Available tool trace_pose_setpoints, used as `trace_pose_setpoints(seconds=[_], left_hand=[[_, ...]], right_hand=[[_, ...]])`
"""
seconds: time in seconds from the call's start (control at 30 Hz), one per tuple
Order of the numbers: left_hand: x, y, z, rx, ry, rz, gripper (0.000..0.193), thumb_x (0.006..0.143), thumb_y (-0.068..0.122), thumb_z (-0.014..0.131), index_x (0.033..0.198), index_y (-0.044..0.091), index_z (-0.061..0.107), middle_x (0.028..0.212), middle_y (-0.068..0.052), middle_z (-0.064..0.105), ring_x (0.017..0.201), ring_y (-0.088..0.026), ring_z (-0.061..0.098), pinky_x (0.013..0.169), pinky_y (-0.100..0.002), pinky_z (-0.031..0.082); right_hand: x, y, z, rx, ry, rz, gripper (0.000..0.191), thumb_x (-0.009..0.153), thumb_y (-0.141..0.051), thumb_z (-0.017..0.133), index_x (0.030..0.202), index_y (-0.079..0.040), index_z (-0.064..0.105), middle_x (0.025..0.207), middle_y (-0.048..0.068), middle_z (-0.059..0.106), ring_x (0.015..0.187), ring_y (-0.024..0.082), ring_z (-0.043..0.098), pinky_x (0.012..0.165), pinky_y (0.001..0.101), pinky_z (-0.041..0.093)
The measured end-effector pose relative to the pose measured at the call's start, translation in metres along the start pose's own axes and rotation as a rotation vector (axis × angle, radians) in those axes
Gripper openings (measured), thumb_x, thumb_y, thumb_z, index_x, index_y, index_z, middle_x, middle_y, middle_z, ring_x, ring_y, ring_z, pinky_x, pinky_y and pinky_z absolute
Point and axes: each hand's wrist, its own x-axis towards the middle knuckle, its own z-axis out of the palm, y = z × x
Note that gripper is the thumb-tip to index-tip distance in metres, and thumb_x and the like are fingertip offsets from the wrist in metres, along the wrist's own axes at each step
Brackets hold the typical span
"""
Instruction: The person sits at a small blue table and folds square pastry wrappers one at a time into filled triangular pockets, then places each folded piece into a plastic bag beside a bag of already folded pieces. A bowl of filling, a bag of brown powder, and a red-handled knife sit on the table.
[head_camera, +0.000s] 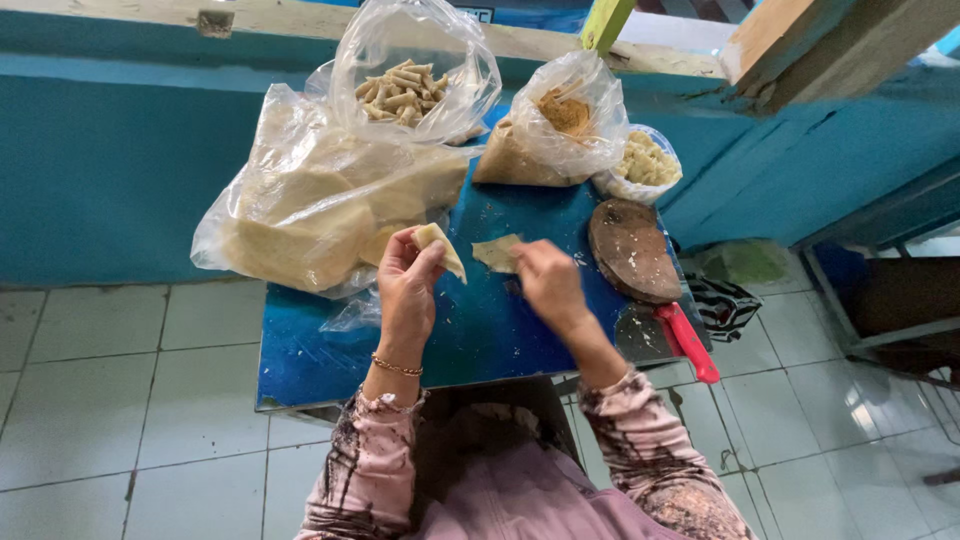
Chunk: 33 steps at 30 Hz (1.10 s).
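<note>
My left hand (408, 285) holds up a pale folded dough wrapper (442, 246) above the blue table (330, 350). My right hand (548, 283) rests on the table with its fingers pinched on the edge of a second flat wrapper (497, 253) lying there. A big clear bag of stacked pale wrapper sheets (310, 210) sits just left of my left hand. Behind it, an open clear bag holds several finished rolled pieces (400, 92).
Two more bags stand at the back: one with brown filling (555, 125), one with pale shredded filling (645, 160). A round wooden board (632, 250) and a red-handled knife (688, 343) lie at the table's right edge. Tiled floor (130, 400) surrounds the table; a teal wall (120, 150) runs behind.
</note>
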Motion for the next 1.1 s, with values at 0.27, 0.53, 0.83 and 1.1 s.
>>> trace_pose_setpoints(seconds=[0.27, 0.53, 0.83, 1.1], left_hand=[[-0.004, -0.005, -0.002, 0.057, -0.020, -0.026, 0.023, 0.093, 0.002, 0.071, 0.115, 0.005, 0.063, 0.103, -0.003, 0.069, 0.091, -0.011, 0.068, 0.079, -0.028, 0.058], [-0.028, -0.018, 0.002, 0.139, -0.052, -0.221, 0.022, 0.094, 0.006, 0.069, 0.116, 0.002, 0.065, 0.104, -0.003, 0.071, 0.092, -0.011, 0.068, 0.080, -0.027, 0.057], [-0.044, -0.027, 0.003, 0.210, -0.076, -0.192, 0.027, 0.094, 0.008, 0.071, 0.120, 0.000, 0.066, 0.108, -0.005, 0.072, 0.095, -0.012, 0.068, 0.084, -0.029, 0.057], [-0.054, -0.025, -0.001, 0.196, -0.216, -0.146, 0.030, 0.093, 0.006, 0.070, 0.122, -0.001, 0.067, 0.114, -0.007, 0.074, 0.102, -0.012, 0.071, 0.091, -0.028, 0.059]], right_hand=[[-0.007, -0.058, -0.018, -0.178, -0.070, -0.090, 0.038, 0.091, -0.011, 0.068, 0.127, 0.000, 0.068, 0.097, 0.014, 0.071, 0.088, 0.034, 0.067, 0.076, 0.0424, 0.055], [-0.009, -0.043, -0.015, -0.083, 0.001, -0.065, 0.028, 0.084, 0.003, 0.064, 0.110, -0.006, 0.071, 0.106, 0.012, 0.072, 0.097, 0.036, 0.069, 0.084, 0.0416, 0.056], [-0.009, -0.054, -0.023, 0.674, -0.145, 0.339, 0.022, 0.089, -0.006, 0.077, 0.110, -0.007, 0.071, 0.103, 0.007, 0.072, 0.091, 0.013, 0.069, 0.079, 0.0270, 0.058], [-0.029, -0.036, -0.007, 0.961, -0.114, 0.442, 0.018, 0.095, -0.007, 0.075, 0.111, 0.001, 0.075, 0.098, 0.005, 0.075, 0.088, 0.009, 0.069, 0.079, 0.0258, 0.057]])
